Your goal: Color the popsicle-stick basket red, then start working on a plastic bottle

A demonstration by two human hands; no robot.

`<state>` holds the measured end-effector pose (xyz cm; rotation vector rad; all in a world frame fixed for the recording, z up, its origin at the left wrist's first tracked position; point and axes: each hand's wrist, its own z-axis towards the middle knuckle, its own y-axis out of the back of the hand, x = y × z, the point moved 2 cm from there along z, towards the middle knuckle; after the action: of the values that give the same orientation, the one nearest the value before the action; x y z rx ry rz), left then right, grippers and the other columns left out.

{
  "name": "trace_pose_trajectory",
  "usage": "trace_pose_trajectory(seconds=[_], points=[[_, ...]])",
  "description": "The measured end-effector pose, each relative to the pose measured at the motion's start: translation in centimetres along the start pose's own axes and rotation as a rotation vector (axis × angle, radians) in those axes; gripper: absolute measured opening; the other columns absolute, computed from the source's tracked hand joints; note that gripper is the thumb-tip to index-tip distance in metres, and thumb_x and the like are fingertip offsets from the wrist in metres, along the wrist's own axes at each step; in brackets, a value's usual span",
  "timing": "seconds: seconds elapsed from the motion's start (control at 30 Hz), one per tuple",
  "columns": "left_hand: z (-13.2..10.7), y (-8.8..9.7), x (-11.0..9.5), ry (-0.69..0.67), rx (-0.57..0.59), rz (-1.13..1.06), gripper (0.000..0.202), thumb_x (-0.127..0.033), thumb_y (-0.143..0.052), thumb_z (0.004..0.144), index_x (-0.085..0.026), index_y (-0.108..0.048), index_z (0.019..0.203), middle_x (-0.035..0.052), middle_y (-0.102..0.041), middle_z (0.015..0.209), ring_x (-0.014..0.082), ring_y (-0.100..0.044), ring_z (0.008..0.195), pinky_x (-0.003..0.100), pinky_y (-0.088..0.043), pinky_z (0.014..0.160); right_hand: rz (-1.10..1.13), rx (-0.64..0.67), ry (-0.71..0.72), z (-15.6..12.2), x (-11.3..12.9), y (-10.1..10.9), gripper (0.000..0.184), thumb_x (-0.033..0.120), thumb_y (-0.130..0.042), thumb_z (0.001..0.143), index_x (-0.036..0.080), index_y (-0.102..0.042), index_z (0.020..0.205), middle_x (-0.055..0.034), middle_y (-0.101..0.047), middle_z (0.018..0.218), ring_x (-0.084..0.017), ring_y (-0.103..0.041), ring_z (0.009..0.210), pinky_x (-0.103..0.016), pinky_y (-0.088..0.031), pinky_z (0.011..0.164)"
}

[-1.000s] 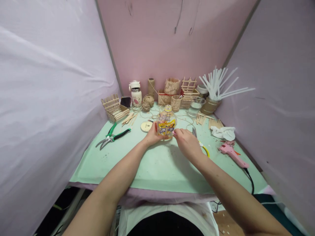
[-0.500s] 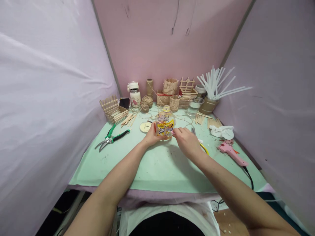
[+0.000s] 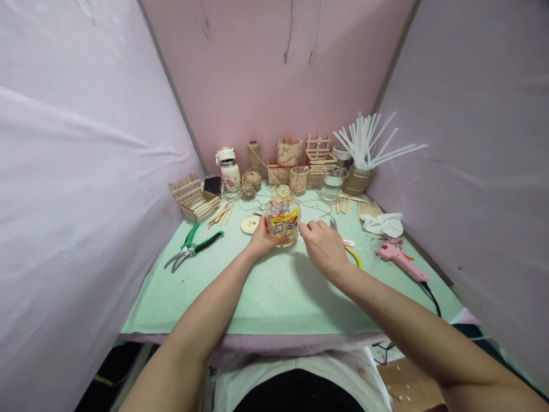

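Observation:
A clear plastic bottle (image 3: 282, 216) with a yellow label stands on the green table mat (image 3: 274, 292) near its middle. My left hand (image 3: 258, 242) is wrapped round the bottle's left side and lower part. My right hand (image 3: 323, 247) is closed in a pinch at the bottle's lower right edge; what its fingertips hold is too small to make out. Thin jute twine (image 3: 319, 213) trails over the mat behind the bottle.
Green-handled pliers (image 3: 191, 248) lie left, a round disc (image 3: 249, 224) beside the bottle. Scissors (image 3: 345, 243) and a pink glue gun (image 3: 401, 257) lie right, with a white cloth (image 3: 382, 224). Along the back: stick crates (image 3: 191, 195), twine ball (image 3: 250, 181), white sticks in a jar (image 3: 360, 163).
My hands stay on the bottle; the right hand's fingers have shifted slightly at its lower right edge. The camera has drifted, so everything sits a little further left.

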<state>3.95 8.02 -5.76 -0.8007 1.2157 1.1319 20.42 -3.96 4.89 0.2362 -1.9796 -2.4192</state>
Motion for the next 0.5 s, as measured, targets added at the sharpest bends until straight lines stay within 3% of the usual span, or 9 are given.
trace_pose_trajectory(seconds=[0.17, 0.5], points=[[0.1, 0.0, 0.1, 0.001, -0.006, 0.024, 0.091, -0.037, -0.106, 0.048, -0.022, -0.051, 0.119, 0.0093, -0.069, 0.123, 0.0304, -0.070, 0.116, 0.049, -0.056, 0.107, -0.002, 0.016, -0.018, -0.1, -1.0, -0.1, 0.028, 0.010, -0.047, 0.106, 0.019, -0.071, 0.119, -0.0152, -0.076, 0.106, -0.026, -0.064, 0.101, -0.032, -0.039, 0.073], [0.0, -0.1, -0.1, 0.018, -0.004, -0.004, 0.090, -0.032, -0.105, 0.048, -0.023, -0.050, 0.119, 0.0105, -0.069, 0.127, 0.0318, -0.070, 0.119, 0.051, -0.056, 0.108, 0.059, -0.006, 0.011, 0.2, -0.4, -0.9, 0.022, 0.016, -0.051, 0.108, 0.019, -0.070, 0.117, -0.0140, -0.076, 0.107, -0.025, -0.064, 0.101, -0.031, -0.039, 0.074]])
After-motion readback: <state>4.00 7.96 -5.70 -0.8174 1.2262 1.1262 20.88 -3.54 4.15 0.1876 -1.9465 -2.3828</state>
